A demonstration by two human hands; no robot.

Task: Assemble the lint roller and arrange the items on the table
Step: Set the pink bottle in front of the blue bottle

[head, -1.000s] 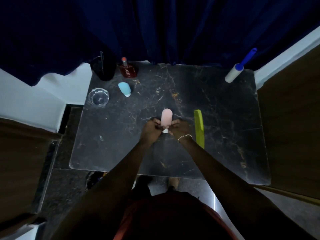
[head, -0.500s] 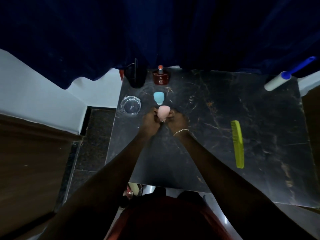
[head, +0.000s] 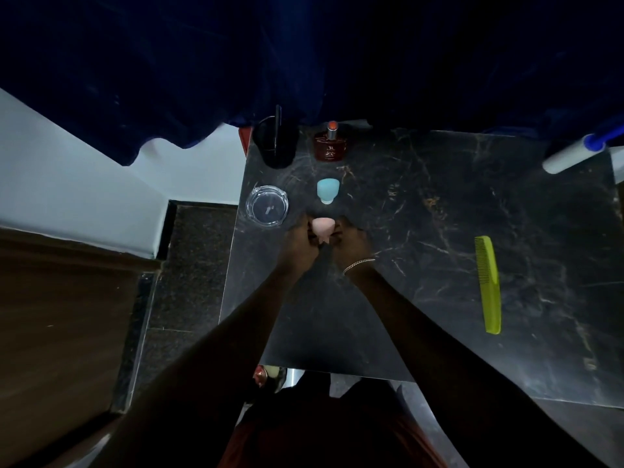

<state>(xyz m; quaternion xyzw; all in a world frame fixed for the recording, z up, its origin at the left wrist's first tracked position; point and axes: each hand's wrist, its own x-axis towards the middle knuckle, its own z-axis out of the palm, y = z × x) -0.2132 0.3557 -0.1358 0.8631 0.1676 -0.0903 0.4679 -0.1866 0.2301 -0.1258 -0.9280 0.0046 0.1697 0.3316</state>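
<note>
Both hands hold a small pink bottle (head: 322,228) upright on the dark marble table (head: 422,231). My left hand (head: 300,243) grips its left side and my right hand (head: 349,243) its right side, near its white base. A matching blue bottle (head: 327,190) stands just behind it. The lint roller (head: 574,153), white roll with a blue handle, lies at the far right corner, partly cut off by the frame edge.
A clear glass ashtray (head: 266,205) sits left of the bottles. A black cup (head: 275,143) and a brown perfume bottle (head: 331,145) stand at the back. A green comb (head: 489,283) lies to the right. Dark blue curtain hangs behind; the table's left edge drops to floor.
Both hands carried the pink bottle from beside the comb toward the back left, next to the blue bottle. The camera view shifted left.
</note>
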